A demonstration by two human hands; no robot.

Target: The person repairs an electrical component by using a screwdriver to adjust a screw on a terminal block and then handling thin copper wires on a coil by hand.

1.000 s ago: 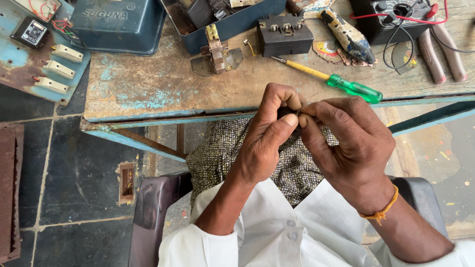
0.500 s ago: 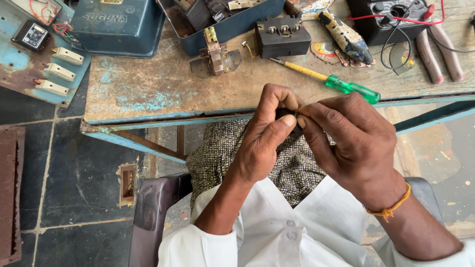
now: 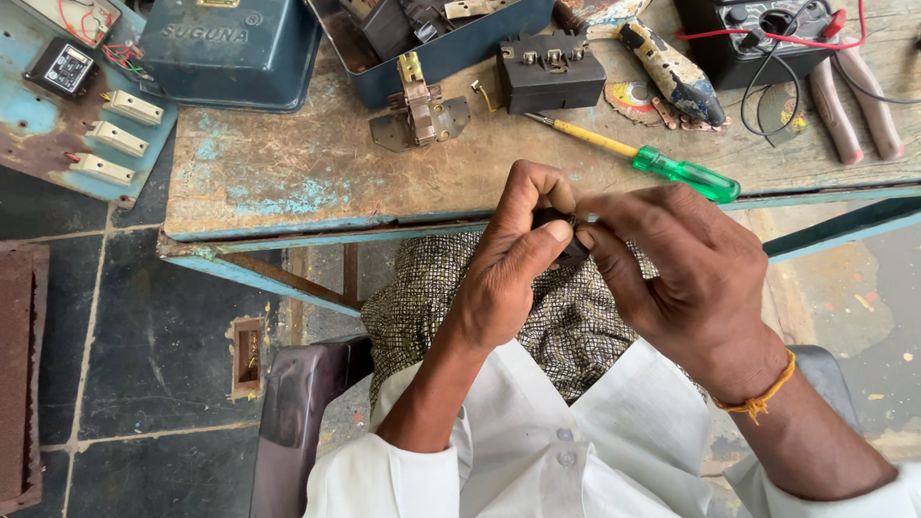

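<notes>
Item: small dark part [image 3: 561,233], pinched between our left hand [image 3: 508,264] and right hand [image 3: 686,278] over the lap, just below the workbench edge [image 3: 384,235] (keep fingertip grip firm; screwdriver [image 3: 638,158] lies near).

- You're in a small electrical repair workshop.
- Your worn wooden worktop [image 3: 288,182] carries a screwdriver [image 3: 638,158], pliers [image 3: 854,110] and a black terminal block [image 3: 550,69].
- A rusty switch panel [image 3: 67,115] lies beside it.

Left hand [image 3: 508,264] and right hand [image 3: 686,278] pinch a small dark part [image 3: 561,235], perhaps plastic, above the lap, just below the table [image 3: 317,182] edge, near a green-handled screwdriver [image 3: 638,158].
</notes>
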